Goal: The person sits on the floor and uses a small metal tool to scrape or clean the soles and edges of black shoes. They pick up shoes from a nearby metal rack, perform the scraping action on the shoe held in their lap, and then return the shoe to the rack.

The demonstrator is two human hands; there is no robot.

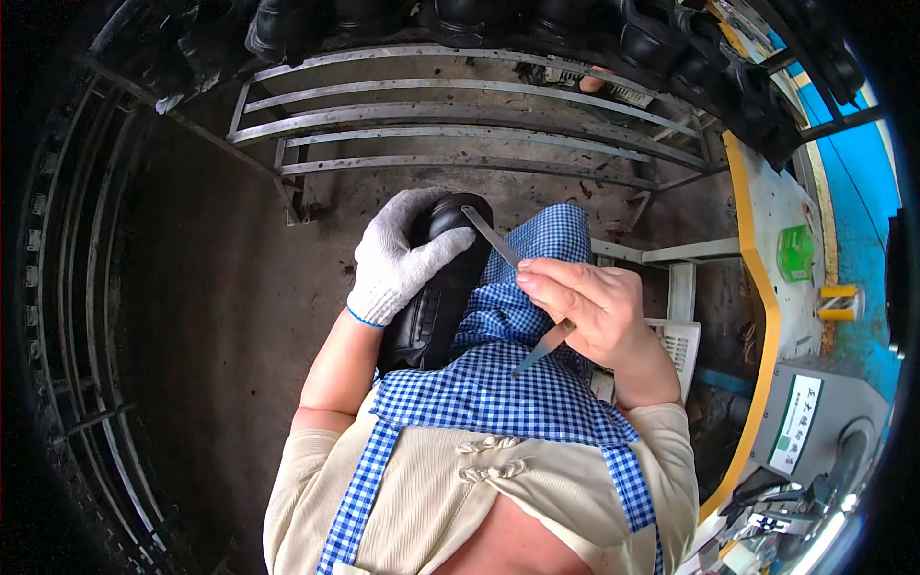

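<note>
A black shoe or boot [433, 305] rests on my lap over the blue checked apron [537, 326], its rounded toe pointing away from me. My left hand [401, 251], in a white knitted glove, is closed around the toe end, with the thumb across the top. Bare, my right hand [596, 305] pinches a thin flat metal blade [494, 239]. The blade's rounded far tip touches or hovers just over the toe; I cannot tell which. Its other, pointed end sticks out below the palm, above the apron. The middle of the blade is hidden by my fingers.
Across the front stands a metal rack [470, 113] with several black boots [470, 17] along its top. Another barred rack [105, 316] runs down the left. At right are a yellow-edged table [765, 278], a green container [794, 253], a grey machine [832, 398] and a white plastic basket [678, 347].
</note>
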